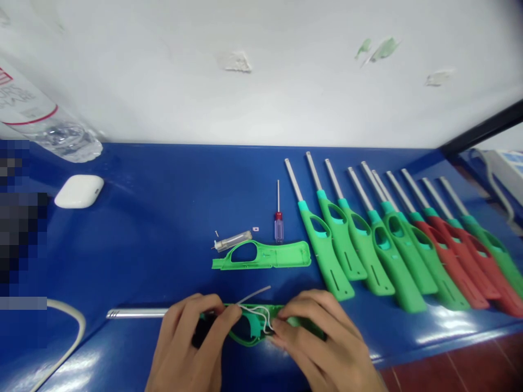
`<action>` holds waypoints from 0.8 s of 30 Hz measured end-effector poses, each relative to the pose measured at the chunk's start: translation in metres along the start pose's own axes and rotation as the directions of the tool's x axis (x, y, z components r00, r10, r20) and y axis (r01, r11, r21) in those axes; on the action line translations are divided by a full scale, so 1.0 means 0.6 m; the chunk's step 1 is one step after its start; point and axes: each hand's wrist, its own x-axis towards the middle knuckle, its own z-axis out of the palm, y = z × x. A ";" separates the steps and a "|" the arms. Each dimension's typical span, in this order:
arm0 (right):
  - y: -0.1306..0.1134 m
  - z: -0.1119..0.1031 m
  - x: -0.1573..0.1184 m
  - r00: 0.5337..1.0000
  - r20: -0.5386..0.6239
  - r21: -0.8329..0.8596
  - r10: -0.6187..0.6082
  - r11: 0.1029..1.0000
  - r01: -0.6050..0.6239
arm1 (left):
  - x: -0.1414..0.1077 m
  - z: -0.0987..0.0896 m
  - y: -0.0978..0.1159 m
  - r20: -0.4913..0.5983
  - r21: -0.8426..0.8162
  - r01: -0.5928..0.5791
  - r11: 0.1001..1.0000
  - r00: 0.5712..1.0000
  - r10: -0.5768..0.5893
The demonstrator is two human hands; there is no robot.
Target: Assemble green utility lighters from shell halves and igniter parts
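Note:
An opened green gas lighter (245,342) lies near the table's front edge, its inside facing up and its metal tube (137,313) pointing left. My left hand (188,340) is closed around its neck, with thumb and index finger together by the thin tubing (255,294). Thin white wire (261,311) loops up out of the casing. The fingertips of my right hand (322,337) are pinched on the wire's right end, over the handle. Behind both hands lies the loose green casing half (286,256), hollow side up. A clear fuel tank (235,240) rests just behind that.
A screwdriver (279,226) stands upright in the picture beside a row of several green lighters (327,250) and red lighters (453,267). A small screw (217,233) lies near the tank. Left are a white case (79,191), a plastic bottle (61,133) and a cable (77,321).

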 end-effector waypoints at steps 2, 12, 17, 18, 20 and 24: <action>-0.002 0.000 -0.001 1.000 0.009 -0.004 0.005 1.000 -0.005 | 0.007 -0.001 0.007 -0.021 -0.039 -0.003 0.999 1.000 0.002; -0.007 0.001 0.005 0.998 -0.053 -0.039 -0.020 0.999 0.018 | 0.029 -0.006 0.023 -0.069 -0.113 0.069 0.991 0.995 -0.077; -0.010 -0.006 0.006 0.988 -0.131 -0.058 -0.078 0.996 0.071 | 0.032 -0.007 0.025 -0.085 -0.132 0.063 0.989 0.994 -0.074; -0.011 -0.007 0.007 0.985 -0.142 -0.062 -0.093 0.994 0.085 | 0.033 -0.008 0.025 -0.081 -0.135 0.053 0.990 0.995 -0.064; -0.014 -0.006 0.010 0.981 -0.157 -0.067 -0.113 0.992 0.103 | 0.034 -0.007 0.027 -0.080 -0.137 0.037 0.990 0.996 -0.049; -0.019 0.002 0.015 0.981 -0.177 -0.030 -0.082 0.997 0.078 | 0.032 -0.006 0.030 -0.086 -0.156 0.049 0.986 0.994 -0.063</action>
